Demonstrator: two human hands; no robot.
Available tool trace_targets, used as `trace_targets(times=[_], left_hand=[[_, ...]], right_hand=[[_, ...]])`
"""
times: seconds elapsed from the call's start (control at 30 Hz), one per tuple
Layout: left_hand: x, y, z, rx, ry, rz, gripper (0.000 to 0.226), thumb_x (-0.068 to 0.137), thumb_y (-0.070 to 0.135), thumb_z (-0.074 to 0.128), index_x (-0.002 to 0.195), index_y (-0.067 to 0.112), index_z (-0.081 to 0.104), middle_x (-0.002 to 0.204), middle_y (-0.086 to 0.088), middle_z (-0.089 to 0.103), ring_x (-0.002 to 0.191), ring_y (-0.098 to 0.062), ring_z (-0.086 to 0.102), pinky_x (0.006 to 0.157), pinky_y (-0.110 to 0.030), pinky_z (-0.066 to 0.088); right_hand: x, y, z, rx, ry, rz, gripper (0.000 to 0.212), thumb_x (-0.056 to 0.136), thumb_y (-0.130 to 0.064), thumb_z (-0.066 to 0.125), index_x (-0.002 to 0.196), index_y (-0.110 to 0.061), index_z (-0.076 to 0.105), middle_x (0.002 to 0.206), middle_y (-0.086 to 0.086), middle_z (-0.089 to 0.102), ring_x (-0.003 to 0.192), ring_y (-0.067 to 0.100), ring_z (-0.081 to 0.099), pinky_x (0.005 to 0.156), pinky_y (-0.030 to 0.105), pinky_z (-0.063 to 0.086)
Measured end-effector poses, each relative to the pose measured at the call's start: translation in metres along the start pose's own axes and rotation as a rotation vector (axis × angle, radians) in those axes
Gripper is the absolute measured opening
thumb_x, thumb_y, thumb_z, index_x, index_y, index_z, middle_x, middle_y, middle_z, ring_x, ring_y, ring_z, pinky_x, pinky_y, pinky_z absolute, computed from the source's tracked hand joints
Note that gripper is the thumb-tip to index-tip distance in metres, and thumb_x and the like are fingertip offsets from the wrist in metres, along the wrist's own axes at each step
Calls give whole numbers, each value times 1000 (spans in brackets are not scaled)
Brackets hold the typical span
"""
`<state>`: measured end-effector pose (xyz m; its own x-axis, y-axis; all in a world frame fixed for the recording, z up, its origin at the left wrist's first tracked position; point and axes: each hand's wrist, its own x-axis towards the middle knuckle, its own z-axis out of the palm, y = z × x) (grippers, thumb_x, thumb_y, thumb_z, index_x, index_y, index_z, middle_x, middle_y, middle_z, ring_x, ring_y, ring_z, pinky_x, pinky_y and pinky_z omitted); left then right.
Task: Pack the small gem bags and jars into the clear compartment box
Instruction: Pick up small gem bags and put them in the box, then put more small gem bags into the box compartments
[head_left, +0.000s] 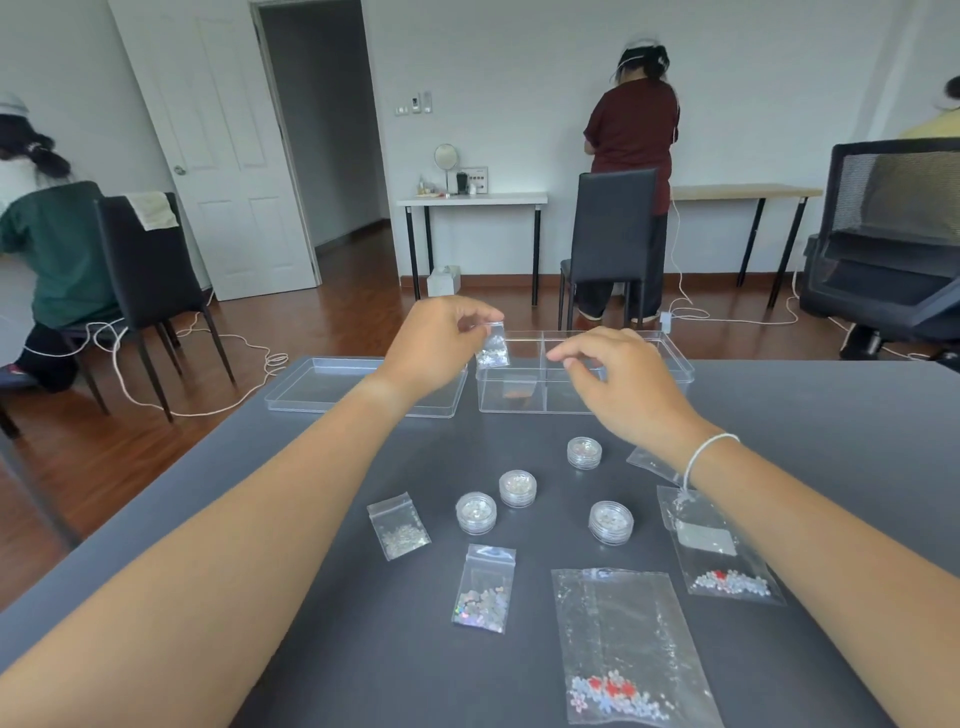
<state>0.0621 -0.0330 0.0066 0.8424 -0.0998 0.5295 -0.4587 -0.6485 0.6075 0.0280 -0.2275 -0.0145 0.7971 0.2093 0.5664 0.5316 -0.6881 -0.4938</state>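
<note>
Up front the bags (484, 588) and four jars (476, 513) sit loose on the table (291, 519). Further out, left hand (436, 343) pinches a small bag (492, 347) by its top, hanging long-axis down, right over the box's (584, 374) near-left corner. Right hand (618, 384) hovers over the box, fingers loosely curled, holding nothing, further from the bag.

No readable text; the bag label (706, 539) looks blank, perhaps blurred.

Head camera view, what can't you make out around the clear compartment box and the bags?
- Clear compartment box: right hand covers its middle cells.
- Flat clear bag: mostly under the right wrist.
- Large flower-gem bag: bottom cut off by the frame edge.
</note>
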Motion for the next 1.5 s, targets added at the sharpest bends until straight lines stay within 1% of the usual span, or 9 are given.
trace_targets(times=[0.37, 0.57, 0.7, 0.8, 0.93, 1.07, 1.27, 1.43, 1.5], left_hand=[[25, -6, 24, 170, -277, -114, 21, 84, 14, 57, 102, 16, 69, 110, -3, 69, 90, -9, 57, 82, -16, 39], [19, -8, 15, 121, -218, -90, 21, 85, 15, 56, 102, 19, 69, 102, 1, 70, 95, -12, 61, 85, -17, 39], [5, -9, 4, 88, -151, -73, 20, 86, 15, 56, 100, 17, 70, 100, 5, 67, 93, -3, 57, 89, -15, 36], [-12, -9, -7, 74, -135, -46, 20, 85, 14, 57, 100, 17, 70, 91, 7, 66, 72, 14, 54, 75, 0, 35], [-41, -10, -26, 50, -144, -95, 17, 83, 19, 61, 97, 24, 70, 89, 5, 68, 63, -7, 49, 60, -6, 38], [-71, -6, -45, 40, -225, -124, 16, 82, 20, 62, 93, 30, 69, 87, 8, 67, 71, -19, 48, 63, -14, 40], [-103, -4, -65, 68, -395, -153, 19, 82, 21, 63, 99, 25, 69, 100, 6, 69, 86, -11, 59, 72, -4, 39], [-118, -5, -70, 157, -533, -187, 24, 80, 29, 65, 104, 31, 66, 100, 10, 62, 89, -12, 55, 72, -7, 38], [-122, -5, -70, 181, -565, -191, 28, 79, 31, 66, 107, 33, 64, 97, 14, 58, 87, -7, 51, 71, -5, 37]], right_hand=[[-1, 7, -2, -39, -9, 12, 23, 89, -12, 47, 95, -19, 69, 106, 1, 67, 104, 24, 50, 98, 43, 35], [-2, 2, -1, -34, -22, 3, 24, 89, -11, 47, 95, -18, 69, 107, 1, 67, 106, 24, 50, 99, 43, 34], [-4, -4, 0, -23, -46, -8, 24, 89, -12, 47, 95, -18, 69, 107, 0, 67, 105, 23, 50, 99, 40, 34], [-7, -12, 2, 4, -87, -33, 22, 88, -12, 49, 94, -18, 69, 104, -1, 68, 102, 23, 52, 98, 36, 36], [-12, -28, 7, 52, -211, -82, 18, 86, -16, 54, 90, -22, 70, 93, -9, 65, 96, 14, 52, 88, 21, 37], [-24, -50, 12, 156, -384, -151, 13, 83, -19, 60, 87, -25, 70, 79, -21, 59, 79, -7, 50, 72, -1, 32], [-41, -73, 15, 86, -690, -256, 12, 77, -30, 67, 88, -32, 69, 88, -14, 61, 88, 11, 50, 83, 27, 43], [-45, -78, 9, -5, -779, -353, 24, 68, -43, 72, 91, -39, 66, 93, -23, 46, 92, -8, 36, 89, 11, 24], [-44, -78, 6, -32, -802, -358, 27, 66, -47, 72, 91, -43, 65, 96, -24, 41, 95, -4, 34, 93, 17, 25]])
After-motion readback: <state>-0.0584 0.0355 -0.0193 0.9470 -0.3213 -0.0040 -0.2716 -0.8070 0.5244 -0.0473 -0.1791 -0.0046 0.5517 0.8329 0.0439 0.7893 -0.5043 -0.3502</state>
